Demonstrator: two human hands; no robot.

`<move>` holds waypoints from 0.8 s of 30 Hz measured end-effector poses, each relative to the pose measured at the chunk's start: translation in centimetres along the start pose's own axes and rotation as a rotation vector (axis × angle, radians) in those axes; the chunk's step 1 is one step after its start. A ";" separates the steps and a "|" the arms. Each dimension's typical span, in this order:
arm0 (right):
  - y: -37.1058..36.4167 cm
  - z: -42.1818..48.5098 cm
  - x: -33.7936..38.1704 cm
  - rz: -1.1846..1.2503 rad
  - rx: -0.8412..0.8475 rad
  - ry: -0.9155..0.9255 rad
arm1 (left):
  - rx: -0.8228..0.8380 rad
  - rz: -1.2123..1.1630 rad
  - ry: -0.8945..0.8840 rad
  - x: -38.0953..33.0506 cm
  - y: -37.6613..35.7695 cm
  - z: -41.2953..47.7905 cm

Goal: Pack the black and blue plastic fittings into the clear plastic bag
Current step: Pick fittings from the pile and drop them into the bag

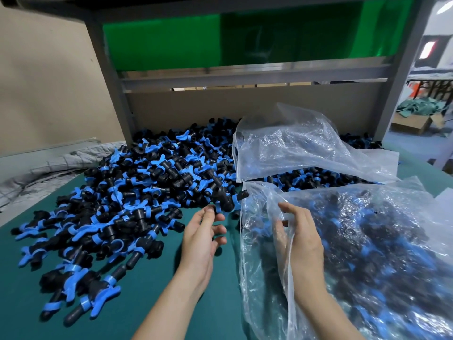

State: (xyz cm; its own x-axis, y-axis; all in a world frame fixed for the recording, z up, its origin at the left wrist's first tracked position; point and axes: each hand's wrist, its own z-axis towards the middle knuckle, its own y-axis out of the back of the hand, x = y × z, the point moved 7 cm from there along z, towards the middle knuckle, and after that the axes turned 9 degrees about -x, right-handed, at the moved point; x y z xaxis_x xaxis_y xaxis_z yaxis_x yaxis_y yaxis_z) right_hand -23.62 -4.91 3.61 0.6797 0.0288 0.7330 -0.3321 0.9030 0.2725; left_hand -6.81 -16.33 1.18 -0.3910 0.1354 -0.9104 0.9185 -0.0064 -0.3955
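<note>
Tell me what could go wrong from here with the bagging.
1. The fitting sits loosely at the left hand's fingertips, outside the mouth of the clear plastic bag. It may miss and drop onto the green table.
2. Only the right hand holds the rim up. The bag already looks fairly full, so if the thin film slips, the mouth could sag and fittings could spill out.

black fittings with blue handles [137,192] at 9 o'clock on a teal-green table [215,303]; clear bag [367,241] at 4; green panel [171,38] at 12.
</note>
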 end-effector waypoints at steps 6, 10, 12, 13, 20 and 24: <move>0.0 -0.1 -0.3 0.008 0.000 -0.025 | -0.004 -0.011 0.007 0.0 0.0 -0.1; 0.1 -0.1 -0.5 0.049 -0.008 -0.063 | 0.002 -0.015 -0.007 -0.1 -0.1 -0.1; 0.1 -0.1 -0.6 0.054 -0.007 -0.075 | 0.005 -0.022 -0.012 -0.1 -0.2 -0.1; 0.2 -0.1 -0.7 0.058 -0.007 -0.085 | 0.006 -0.023 -0.013 -0.1 -0.2 -0.1; 0.0 -0.1 -1.3 0.084 0.002 -0.130 | -0.005 -0.005 -0.038 -0.1 -0.2 -0.2; -0.1 0.0 -1.5 0.075 -0.004 -0.144 | -0.003 0.011 -0.050 -0.1 -0.2 -0.1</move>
State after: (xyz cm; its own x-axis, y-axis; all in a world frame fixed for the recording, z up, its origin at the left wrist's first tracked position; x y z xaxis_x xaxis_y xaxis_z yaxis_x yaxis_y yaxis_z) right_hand -24.56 -5.08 2.48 0.5523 0.0343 0.8329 -0.3755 0.9023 0.2119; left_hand -6.95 -16.20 1.37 -0.3837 0.0855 -0.9195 0.9227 -0.0049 -0.3855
